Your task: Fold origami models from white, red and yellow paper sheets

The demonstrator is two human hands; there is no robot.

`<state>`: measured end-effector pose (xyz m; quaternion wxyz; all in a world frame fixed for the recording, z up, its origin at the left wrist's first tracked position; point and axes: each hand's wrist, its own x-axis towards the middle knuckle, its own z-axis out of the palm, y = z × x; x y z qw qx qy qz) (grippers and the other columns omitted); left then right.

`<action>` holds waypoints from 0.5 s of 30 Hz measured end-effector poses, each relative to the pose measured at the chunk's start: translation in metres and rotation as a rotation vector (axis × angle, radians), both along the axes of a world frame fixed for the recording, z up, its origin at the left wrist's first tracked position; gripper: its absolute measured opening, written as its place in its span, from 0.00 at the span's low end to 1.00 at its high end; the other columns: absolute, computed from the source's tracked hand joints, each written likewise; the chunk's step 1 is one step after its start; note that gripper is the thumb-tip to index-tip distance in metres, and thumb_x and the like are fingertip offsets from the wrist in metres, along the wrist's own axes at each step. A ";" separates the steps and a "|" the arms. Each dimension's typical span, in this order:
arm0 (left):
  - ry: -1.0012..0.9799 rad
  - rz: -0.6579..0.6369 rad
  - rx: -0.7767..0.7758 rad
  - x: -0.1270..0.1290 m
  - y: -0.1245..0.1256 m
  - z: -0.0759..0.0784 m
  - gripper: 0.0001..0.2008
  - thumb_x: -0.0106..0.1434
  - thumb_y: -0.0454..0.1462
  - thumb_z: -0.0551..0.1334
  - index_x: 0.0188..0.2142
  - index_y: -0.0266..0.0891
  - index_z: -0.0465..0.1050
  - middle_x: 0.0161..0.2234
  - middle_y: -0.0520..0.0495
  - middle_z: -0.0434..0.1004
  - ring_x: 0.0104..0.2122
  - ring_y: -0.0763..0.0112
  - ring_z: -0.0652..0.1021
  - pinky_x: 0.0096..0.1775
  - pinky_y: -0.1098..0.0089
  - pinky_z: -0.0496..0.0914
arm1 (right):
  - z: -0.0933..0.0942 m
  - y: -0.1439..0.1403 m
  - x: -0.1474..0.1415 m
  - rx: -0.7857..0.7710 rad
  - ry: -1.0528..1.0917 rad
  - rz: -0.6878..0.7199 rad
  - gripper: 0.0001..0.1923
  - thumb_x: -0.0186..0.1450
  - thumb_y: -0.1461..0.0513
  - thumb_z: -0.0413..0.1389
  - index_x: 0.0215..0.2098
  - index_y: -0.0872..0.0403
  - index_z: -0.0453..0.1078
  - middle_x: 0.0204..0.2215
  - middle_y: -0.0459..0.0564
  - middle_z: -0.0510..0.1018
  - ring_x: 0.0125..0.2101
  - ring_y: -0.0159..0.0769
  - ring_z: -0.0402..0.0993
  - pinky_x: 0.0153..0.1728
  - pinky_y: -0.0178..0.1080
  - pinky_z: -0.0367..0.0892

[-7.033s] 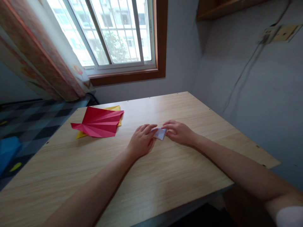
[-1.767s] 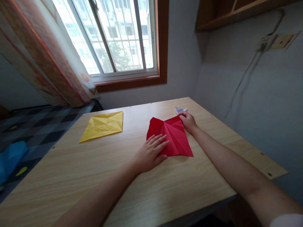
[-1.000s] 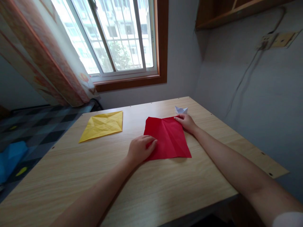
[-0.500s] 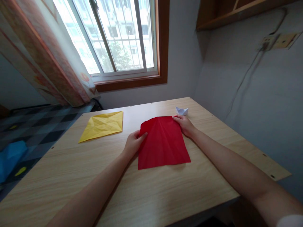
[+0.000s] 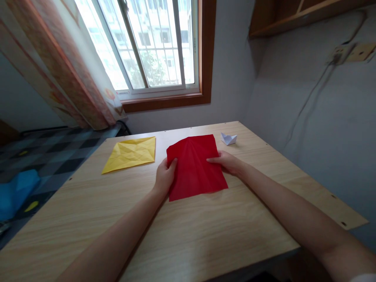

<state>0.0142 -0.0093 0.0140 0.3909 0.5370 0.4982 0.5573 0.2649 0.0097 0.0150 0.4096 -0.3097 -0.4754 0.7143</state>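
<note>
A creased sheet of red paper (image 5: 192,168) is held up by both hands over the middle of the table. My left hand (image 5: 165,175) grips its left edge, thumb on the near face and fingers hidden behind. On the other side, my right hand (image 5: 227,161) pinches the right edge, its thumb lying across the front. Fold lines fan down from the sheet's top edge. Just beyond the right hand stands a small white paper boat (image 5: 228,138). A yellow creased paper (image 5: 132,154) lies flat to the left of the left hand.
The wooden table (image 5: 176,239) has its far edge below a window (image 5: 155,47) with a curtain (image 5: 67,66) on the left. Blue paper (image 5: 19,192) lies on a checked surface (image 5: 58,150) beyond the table's left side. A cable (image 5: 305,102) hangs on the right wall.
The red sheet has risen a little and shifted left. My right hand has slid from its top right corner down to the right edge. The left hand keeps its grip.
</note>
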 end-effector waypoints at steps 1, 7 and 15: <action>-0.007 -0.004 -0.004 0.000 0.000 0.000 0.26 0.55 0.53 0.65 0.43 0.35 0.76 0.42 0.40 0.82 0.41 0.54 0.80 0.38 0.63 0.74 | -0.001 0.000 0.000 0.005 0.001 -0.006 0.17 0.54 0.63 0.69 0.42 0.57 0.76 0.41 0.55 0.83 0.40 0.42 0.81 0.44 0.42 0.77; -0.054 -0.014 -0.030 0.001 -0.002 0.002 0.23 0.55 0.52 0.66 0.41 0.36 0.76 0.37 0.44 0.82 0.36 0.57 0.80 0.36 0.64 0.73 | -0.004 0.003 0.003 -0.007 -0.032 -0.050 0.15 0.54 0.64 0.68 0.40 0.57 0.78 0.39 0.54 0.84 0.37 0.41 0.81 0.40 0.40 0.78; -0.162 -0.030 -0.068 0.003 -0.001 -0.001 0.25 0.51 0.53 0.69 0.39 0.35 0.76 0.34 0.43 0.82 0.35 0.58 0.79 0.36 0.64 0.72 | -0.009 0.008 0.006 -0.025 -0.061 -0.084 0.13 0.56 0.63 0.67 0.40 0.58 0.77 0.38 0.55 0.84 0.35 0.39 0.81 0.39 0.38 0.77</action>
